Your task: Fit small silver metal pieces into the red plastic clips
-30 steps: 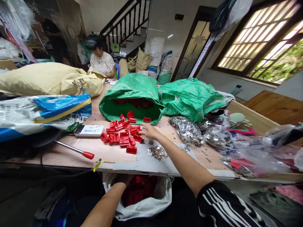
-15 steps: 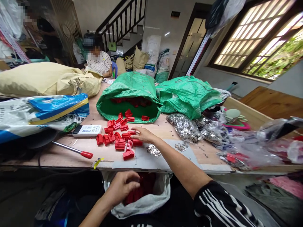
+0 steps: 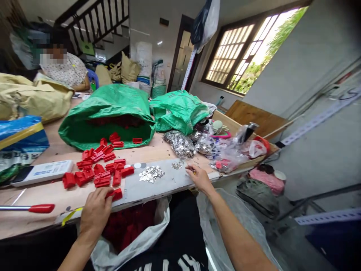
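Observation:
My left hand [image 3: 96, 210] is at the table's front edge, its fingers closed on a red plastic piece [image 3: 116, 194]. Several red pieces [image 3: 102, 178] lie loosely in a group beyond it. My right hand [image 3: 198, 177] is over the right part of a grey sheet [image 3: 166, 185], thumb and fingertips pinched together; something small and dark shows at them, too small to name. Left of that hand are a pile of small silver metal parts [image 3: 151, 174] and a smaller pile of metal parts [image 3: 177, 165].
An open green sack [image 3: 113, 98] holds more red pieces. Bags of metal parts [image 3: 179, 143] lie right of it. A white device [image 3: 45, 172] and a red-handled lever [image 3: 41, 208] are at left. Below the edge hangs a white sack [image 3: 135, 244] of red pieces. A person sits across the table.
The view has turned right. My right hand has left the red pieces for the far side of the metal piles. My left hand has risen from above the white sack to a red piece.

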Demonstrator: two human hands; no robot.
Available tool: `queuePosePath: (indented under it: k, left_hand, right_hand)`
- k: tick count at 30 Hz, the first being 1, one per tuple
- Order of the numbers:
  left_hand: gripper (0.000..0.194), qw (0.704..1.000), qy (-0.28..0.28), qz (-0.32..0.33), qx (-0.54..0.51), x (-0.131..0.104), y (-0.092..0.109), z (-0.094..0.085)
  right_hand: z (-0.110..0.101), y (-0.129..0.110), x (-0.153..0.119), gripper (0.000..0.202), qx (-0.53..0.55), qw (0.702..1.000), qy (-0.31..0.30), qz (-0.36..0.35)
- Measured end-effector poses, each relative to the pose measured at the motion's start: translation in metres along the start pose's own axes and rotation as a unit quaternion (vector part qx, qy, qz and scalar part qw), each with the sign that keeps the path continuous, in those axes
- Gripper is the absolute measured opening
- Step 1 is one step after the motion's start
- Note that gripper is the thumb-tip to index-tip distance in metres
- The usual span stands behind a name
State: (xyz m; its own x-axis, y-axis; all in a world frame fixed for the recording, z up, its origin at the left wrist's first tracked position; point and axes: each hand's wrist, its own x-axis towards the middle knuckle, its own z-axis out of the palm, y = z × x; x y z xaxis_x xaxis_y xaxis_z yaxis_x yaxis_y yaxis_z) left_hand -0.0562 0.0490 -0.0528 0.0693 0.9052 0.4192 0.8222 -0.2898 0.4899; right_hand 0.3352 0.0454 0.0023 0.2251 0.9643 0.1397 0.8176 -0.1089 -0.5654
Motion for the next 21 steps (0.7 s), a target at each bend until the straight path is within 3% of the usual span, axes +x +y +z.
queuePosePath:
  k: [3, 5, 6, 8, 11, 16, 21]
  left_hand:
    - [0.019, 0.994, 0.015, -0.072, -0.081, -0.002, 0.007, -0.005]
    - [0.022, 0.966, -0.005, -0.16, -0.203, -0.005, 0.02, -0.009]
    - [0.027, 0.935, -0.03, -0.208, -0.286, -0.007, 0.028, -0.011]
    - [0.042, 0.844, -0.102, -0.295, -0.437, -0.014, 0.049, -0.015]
    - [0.055, 0.722, -0.157, -0.375, -0.56, -0.025, 0.08, -0.022]
    - [0.068, 0.639, -0.18, -0.436, -0.608, -0.036, 0.113, -0.028]
    - [0.068, 0.579, -0.198, -0.471, -0.636, -0.04, 0.114, -0.025]
  right_hand:
    - [-0.023, 0.034, -0.006, 0.019, -0.057, 0.995, 0.053, 0.055]
    - [-0.031, 0.05, -0.007, 0.02, -0.092, 0.989, 0.071, 0.087]
    - [-0.033, 0.055, -0.006, 0.02, -0.107, 0.987, 0.073, 0.099]
    - [-0.034, 0.061, -0.004, 0.018, -0.129, 0.982, 0.07, 0.115]
    - [-0.031, 0.065, 0.003, 0.017, -0.153, 0.978, 0.065, 0.123]
    - [-0.026, 0.066, 0.012, 0.016, -0.165, 0.977, 0.063, 0.123]
    - [-0.025, 0.068, 0.014, 0.013, -0.15, 0.979, 0.068, 0.116]
